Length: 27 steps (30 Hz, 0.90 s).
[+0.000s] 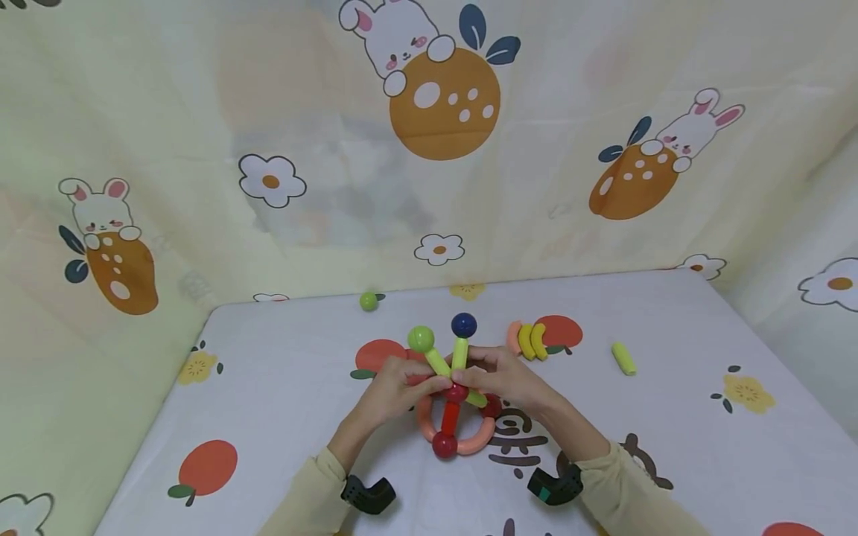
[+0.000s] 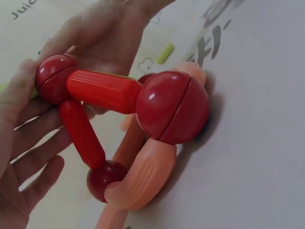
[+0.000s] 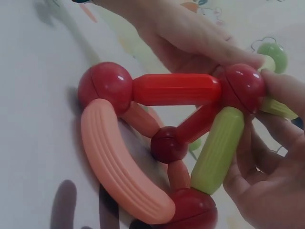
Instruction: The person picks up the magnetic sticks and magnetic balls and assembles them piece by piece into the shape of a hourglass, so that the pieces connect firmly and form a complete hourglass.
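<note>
Fingers of the left hand (image 1: 392, 388) and right hand (image 1: 511, 381) pinched the lower ends of two straight light-green plastic rods (image 1: 459, 353) beside the glossy red ball (image 1: 457, 393) that topped a plastic frame (image 3: 176, 89); in the left wrist view, the left hand's other fingers were spread. With both grips crowded onto one joint, an uneven squeeze could have twisted that ball off its supports. The frame stood between the hands on the white, fruit-printed table (image 1: 281, 357): two straight red rods (image 2: 103, 90) and one slanted green rod (image 3: 219, 150) climbed from a ring of curved salmon-pink rods (image 3: 126, 167) joined by dark red balls (image 1: 445, 445). Too hard a downward push would probably have splayed those legs. Whether both upper rods were properly seated could not be told, since fingertips covered their ends; a poor seat might have let one swing loose. At their tips, a light-green ball (image 1: 421, 339) and a dark-blue ball (image 1: 464, 324) put weight up high, so a one-sided release risked tipping everything. Beyond, a curved salmon rod (image 1: 513, 337) and two curved yellow rods (image 1: 526, 342) lay side by side, with a loose light-green rod (image 1: 623, 359) well to their right. Farthest, a small bright-green ball (image 1: 369, 301) sat near the back edge, where a bumped table could have rolled it off.
</note>
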Motion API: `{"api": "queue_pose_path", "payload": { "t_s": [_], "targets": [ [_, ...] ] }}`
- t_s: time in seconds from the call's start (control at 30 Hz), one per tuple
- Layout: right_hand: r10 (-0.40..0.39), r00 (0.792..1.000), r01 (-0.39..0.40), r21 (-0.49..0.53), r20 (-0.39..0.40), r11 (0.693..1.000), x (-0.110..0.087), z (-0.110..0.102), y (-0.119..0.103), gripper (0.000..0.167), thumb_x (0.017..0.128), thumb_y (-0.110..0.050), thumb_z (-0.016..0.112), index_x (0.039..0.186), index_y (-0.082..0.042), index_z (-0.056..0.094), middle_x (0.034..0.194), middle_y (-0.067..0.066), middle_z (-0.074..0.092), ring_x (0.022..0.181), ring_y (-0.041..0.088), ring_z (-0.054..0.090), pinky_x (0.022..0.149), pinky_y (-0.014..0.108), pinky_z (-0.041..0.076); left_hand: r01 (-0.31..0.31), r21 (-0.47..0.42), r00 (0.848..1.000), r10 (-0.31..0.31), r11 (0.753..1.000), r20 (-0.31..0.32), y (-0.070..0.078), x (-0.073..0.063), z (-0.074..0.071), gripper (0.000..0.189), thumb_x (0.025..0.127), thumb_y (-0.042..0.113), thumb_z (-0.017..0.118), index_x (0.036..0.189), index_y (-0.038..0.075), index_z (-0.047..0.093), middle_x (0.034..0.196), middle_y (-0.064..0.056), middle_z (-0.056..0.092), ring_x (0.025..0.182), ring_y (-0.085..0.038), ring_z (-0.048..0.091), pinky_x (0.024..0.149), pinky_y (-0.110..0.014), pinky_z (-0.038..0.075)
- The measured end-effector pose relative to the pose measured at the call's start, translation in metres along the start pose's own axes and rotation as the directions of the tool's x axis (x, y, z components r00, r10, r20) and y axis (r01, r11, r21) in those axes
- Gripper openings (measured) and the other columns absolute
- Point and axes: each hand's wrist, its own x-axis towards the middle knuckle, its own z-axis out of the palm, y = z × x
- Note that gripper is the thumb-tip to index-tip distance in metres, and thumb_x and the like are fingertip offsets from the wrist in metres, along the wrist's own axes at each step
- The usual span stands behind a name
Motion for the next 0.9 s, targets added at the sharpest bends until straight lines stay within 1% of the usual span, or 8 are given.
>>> {"api": "queue_pose_path", "payload": {
  "t_s": [0.07, 0.13, 0.3, 0.43, 0.5, 0.63, 0.77, 0.9],
  "targets": [
    [-0.017, 1.0, 0.017, 0.018, -0.001, 1.0, 0.001, 0.002, 0.0, 0.031, 0.091, -0.028, 0.061, 0.12, -0.017, 0.063, 0.112, 0.007, 0.064, 0.113, 0.029, 0.049, 0.083, 0.037, 0.052, -0.016, 0.021, 1.0, 0.016, 1.0, -0.007, 0.0, -0.001, -0.001, 0.028, 0.085, 0.041, 0.065, 0.102, 0.02, 0.074, 0.066, -0.007, 0.065, 0.058, -0.006, 0.045, 0.048, -0.017, 0.03],
    [-0.022, 1.0, 0.022, 0.031, -0.004, 0.999, 0.001, 0.002, 0.0, 0.03, 0.091, -0.028, 0.061, 0.12, -0.017, 0.063, 0.113, 0.007, 0.064, 0.113, 0.029, 0.049, 0.083, 0.037, 0.052, -0.017, 0.033, 1.0, 0.017, 0.999, 0.008, 0.0, -0.002, -0.002, 0.027, 0.086, 0.042, 0.063, 0.102, 0.022, 0.073, 0.071, -0.001, 0.068, 0.065, -0.005, 0.05, 0.054, -0.017, 0.037],
    [-0.023, 1.0, 0.023, 0.033, -0.01, 0.999, 0.001, 0.004, 0.001, 0.031, 0.091, -0.028, 0.061, 0.121, -0.019, 0.061, 0.118, 0.008, 0.06, 0.113, 0.03, 0.049, 0.083, 0.037, 0.052, -0.001, -0.039, 0.998, 0.004, 0.999, 0.067, -0.001, -0.004, 0.0, 0.023, 0.09, 0.037, 0.061, 0.108, 0.025, 0.07, 0.097, 0.011, 0.071, 0.095, -0.005, 0.058, 0.084, -0.026, 0.048],
    [-0.016, 1.0, 0.016, 0.012, -0.017, 1.0, 0.0, 0.004, 0.0, 0.032, 0.092, -0.03, 0.06, 0.123, -0.023, 0.061, 0.121, 0.006, 0.059, 0.117, 0.031, 0.046, 0.084, 0.037, 0.052, 0.031, -0.139, 0.993, -0.015, 0.99, 0.113, -0.003, -0.002, 0.006, 0.025, 0.094, 0.032, 0.057, 0.113, 0.021, 0.067, 0.089, -0.005, 0.069, 0.091, -0.008, 0.057, 0.079, -0.026, 0.047],
    [-0.008, 1.0, 0.009, 0.013, -0.014, 1.0, 0.0, 0.003, -0.001, 0.032, 0.092, -0.031, 0.06, 0.123, -0.023, 0.06, 0.123, 0.006, 0.058, 0.119, 0.031, 0.045, 0.085, 0.037, 0.051, 0.047, -0.167, 0.992, -0.027, 0.985, 0.122, -0.003, -0.001, 0.007, 0.025, 0.094, 0.032, 0.056, 0.114, 0.019, 0.066, 0.083, -0.008, 0.066, 0.087, -0.009, 0.056, 0.074, -0.025, 0.046],
    [0.014, 1.0, -0.013, -0.013, 0.021, 1.0, -0.001, 0.0, -0.001, 0.035, 0.091, -0.033, 0.06, 0.126, -0.024, 0.059, 0.122, 0.006, 0.058, 0.119, 0.029, 0.046, 0.086, 0.036, 0.051, 0.061, -0.177, 0.992, -0.04, 0.982, 0.121, -0.002, -0.001, 0.008, 0.026, 0.094, 0.032, 0.056, 0.115, 0.019, 0.066, 0.095, 0.001, 0.069, 0.097, -0.009, 0.056, 0.078, -0.025, 0.046],
    [0.049, 0.995, -0.039, -0.115, 0.086, 0.993, -0.004, -0.011, -0.002, 0.039, 0.09, -0.035, 0.062, 0.127, -0.025, 0.056, 0.117, 0.005, 0.058, 0.113, 0.025, 0.051, 0.085, 0.035, 0.052, 0.057, -0.185, 0.991, -0.034, 0.981, 0.128, -0.003, -0.001, 0.008, 0.026, 0.095, 0.031, 0.056, 0.115, 0.018, 0.066, 0.103, 0.004, 0.069, 0.107, -0.01, 0.056, 0.084, -0.027, 0.047],
    [0.047, 0.995, -0.024, -0.237, 0.093, 0.971, -0.01, -0.031, -0.002, 0.042, 0.09, -0.035, 0.062, 0.128, -0.022, 0.053, 0.118, 0.004, 0.059, 0.11, 0.022, 0.054, 0.087, 0.034, 0.051, 0.048, -0.187, 0.992, -0.025, 0.981, 0.127, -0.004, -0.001, 0.009, 0.026, 0.094, 0.031, 0.056, 0.115, 0.018, 0.065, 0.096, 0.003, 0.068, 0.096, -0.012, 0.057, 0.082, -0.028, 0.048]
  ]
}}
